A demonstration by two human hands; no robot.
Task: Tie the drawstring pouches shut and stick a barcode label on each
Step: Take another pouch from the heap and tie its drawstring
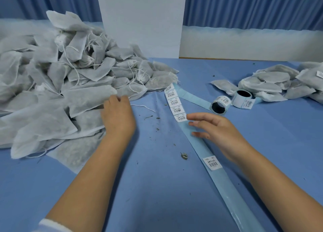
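A big heap of white drawstring pouches (57, 78) fills the left of the blue table (174, 188). My left hand (118, 116) rests at the heap's near edge, its fingertips on one pouch (87, 100); whether it grips the pouch is unclear. A blue backing strip (206, 149) with barcode labels (176, 107) runs diagonally across the middle. My right hand (215, 132) hovers over the strip just below the row of labels, fingers spread, holding nothing. One lone label (212, 162) sits further down the strip.
Two label rolls (218, 106) (243, 99) lie right of centre. A smaller pile of pouches (279, 83) lies at the far right, one showing a label. A white board (141, 20) stands behind. Dried herb crumbs (183, 155) dot the table.
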